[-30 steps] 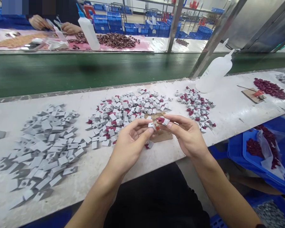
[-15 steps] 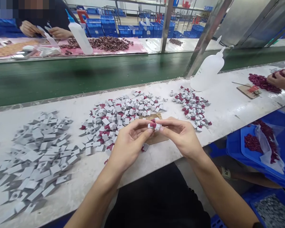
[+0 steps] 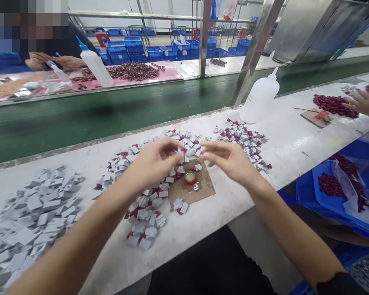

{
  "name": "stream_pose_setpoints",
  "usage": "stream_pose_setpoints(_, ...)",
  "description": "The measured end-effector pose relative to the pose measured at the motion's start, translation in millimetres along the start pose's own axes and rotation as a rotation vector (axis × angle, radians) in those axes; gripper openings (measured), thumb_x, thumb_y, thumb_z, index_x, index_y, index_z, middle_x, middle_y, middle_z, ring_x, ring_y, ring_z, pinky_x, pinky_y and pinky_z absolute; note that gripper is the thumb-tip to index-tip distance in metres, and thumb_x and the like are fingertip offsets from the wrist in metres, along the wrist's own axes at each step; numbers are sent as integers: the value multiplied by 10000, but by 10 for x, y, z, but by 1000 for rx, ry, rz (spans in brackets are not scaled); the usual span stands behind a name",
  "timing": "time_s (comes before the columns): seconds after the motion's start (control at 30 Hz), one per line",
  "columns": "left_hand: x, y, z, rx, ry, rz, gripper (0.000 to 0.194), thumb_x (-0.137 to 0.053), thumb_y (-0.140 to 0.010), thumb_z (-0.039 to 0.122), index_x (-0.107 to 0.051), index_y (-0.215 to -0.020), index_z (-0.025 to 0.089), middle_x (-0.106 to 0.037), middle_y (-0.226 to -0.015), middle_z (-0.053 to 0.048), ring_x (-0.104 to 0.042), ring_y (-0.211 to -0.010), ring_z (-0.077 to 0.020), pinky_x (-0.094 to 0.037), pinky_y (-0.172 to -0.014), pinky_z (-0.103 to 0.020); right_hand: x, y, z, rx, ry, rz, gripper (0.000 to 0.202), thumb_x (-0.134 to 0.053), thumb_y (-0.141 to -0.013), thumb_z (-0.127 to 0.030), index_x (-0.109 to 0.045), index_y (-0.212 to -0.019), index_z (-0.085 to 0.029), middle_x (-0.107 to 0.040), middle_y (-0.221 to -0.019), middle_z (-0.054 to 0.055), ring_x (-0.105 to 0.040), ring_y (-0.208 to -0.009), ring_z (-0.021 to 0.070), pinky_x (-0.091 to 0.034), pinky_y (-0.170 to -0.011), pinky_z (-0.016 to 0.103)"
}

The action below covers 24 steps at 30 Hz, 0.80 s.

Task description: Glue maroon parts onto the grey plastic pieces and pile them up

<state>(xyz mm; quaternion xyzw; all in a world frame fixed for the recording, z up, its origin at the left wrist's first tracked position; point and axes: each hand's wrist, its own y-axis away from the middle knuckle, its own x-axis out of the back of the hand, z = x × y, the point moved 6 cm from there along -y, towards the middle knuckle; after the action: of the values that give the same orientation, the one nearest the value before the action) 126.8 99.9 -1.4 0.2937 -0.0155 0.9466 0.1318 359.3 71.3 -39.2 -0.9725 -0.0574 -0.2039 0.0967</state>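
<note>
My left hand [image 3: 156, 162] is pinched at the fingertips around a small grey-and-maroon plastic piece [image 3: 182, 151], partly hidden by the fingers. A short gap to the right, my right hand [image 3: 232, 162] has its thumb and fingers apart with nothing visible between them. Below both hands lies a brown cardboard sheet [image 3: 204, 190]. A small round red-rimmed pot [image 3: 190, 178] and a wet patch are on it. Joined grey-and-maroon pieces [image 3: 146, 223] are heaped behind and left of the cardboard. Plain grey block pieces [image 3: 43, 209] form a pile farther left.
Another grey-and-maroon pile [image 3: 244, 139] lies beside a white squeeze bottle [image 3: 260, 98]. A green conveyor belt [image 3: 135, 119] runs behind the table. At right, a co-worker's hand [image 3: 365, 102] is over maroon parts [image 3: 335, 105]. Blue bins [image 3: 307, 184] stand below the table edge.
My hands have parted and risen slightly from the piece they both held; the left keeps a piece and the right has let go. The view has shifted, baring the cardboard and red pot.
</note>
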Motion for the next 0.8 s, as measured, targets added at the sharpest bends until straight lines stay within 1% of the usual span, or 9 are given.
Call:
stream_pose_setpoints(0.1, 404, -602, -181, 188, -191, 194, 220, -901, -819, 413, -841, -940, 240, -832, -992, -93, -759, -925, -323, -588, -758, -395, 357, -404, 223, 48, 450, 127, 432, -655, -1041, -203, -859, -1421, -218, -827, -1402, 152, -739, -1231, 349, -608, -1132, 600)
stream_pose_setpoints(0.2, 693, -1123, -383, 300, -259, 282, 235, -960, -794, 336, -768, -840, 209, -809, -988, -119, -744, -943, -323, -590, -805, -414, 477, -696, 445, 66, 558, 91, 347, -705, -913, -123, -937, -1158, -205, -844, -1282, 182, -636, -1280, 435, -471, -1210, 708)
stream_pose_setpoints(0.27, 789, -1376, -535, 376, -302, 284, 246, -944, -887, 350, -767, -910, 181, -801, -1027, -118, -749, -952, -292, -618, -825, -413, 463, -792, 547, 85, 604, 55, 261, -713, -903, -135, -937, -995, -234, -858, -1167, 171, -623, -1220, 443, -471, -1163, 718)
stream_pose_setpoints(0.33, 818, -1554, -668, 439, -338, 261, 253, -867, -1020, 384, -780, -1090, 157, -796, -1119, -99, -764, -978, -248, -658, -855, -405, 441, -823, 591, 107, 633, 44, 235, -696, -933, -160, -914, -917, -245, -856, -1100, 165, -624, -1184, 438, -479, -1129, 709)
stream_pose_setpoints(0.43, 810, -1708, -795, 482, -371, 221, 294, -791, -1106, 417, -763, -1252, 164, -793, -1204, -79, -783, -1003, -215, -691, -879, -399, 445, -776, 538, 139, 648, 65, 231, -672, -994, -217, -901, -990, -241, -854, -1129, 162, -653, -1182, 421, -507, -1116, 674)
stream_pose_setpoints(0.5, 830, -1736, -839, 487, -392, 204, 290, -794, -1104, 430, -770, -1217, 164, -799, -1162, -71, -787, -974, -211, -689, -864, -389, 466, -672, 442, 141, 617, 107, 231, -672, -1035, -284, -890, -1100, -240, -856, -1150, 149, -698, -1147, 392, -565, -1065, 612)
stream_pose_setpoints(0.6, 944, -1632, -849, 458, -429, 212, 269, -827, -1061, 425, -777, -1120, 167, -814, -1141, -96, -790, -993, -244, -662, -853, -389, 465, -385, 331, 38, 422, 171, 293, -742, -1054, -499, -858, -1159, -251, -855, -1043, 115, -775, -957, 335, -648, -862, 489)
stream_pose_setpoints(0.7, 1062, -1316, -791, 371, -428, 185, 246, -889, -930, 376, -804, -1074, 196, -841, -1235, -161, -796, -1064, -329, -621, -817, -381, 338, 14, 297, -76, 203, 156, 451, -791, -1017, -665, -850, -1219, -267, -875, -1115, 119, -835, -957, 335, -684, -793, 444)
stream_pose_setpoints(0.8, 1077, -832, -703, 278, -399, 87, 235, -855, -863, 399, -854, -1049, 255, -868, -1209, -120, -802, -1050, -344, -603, -778, -361, 177, 374, 295, -65, 176, 120, 420, -772, -1044, -667, -877, -1239, -310, -872, -1231, 112, -847, -1029, 342, -703, -851, 461)
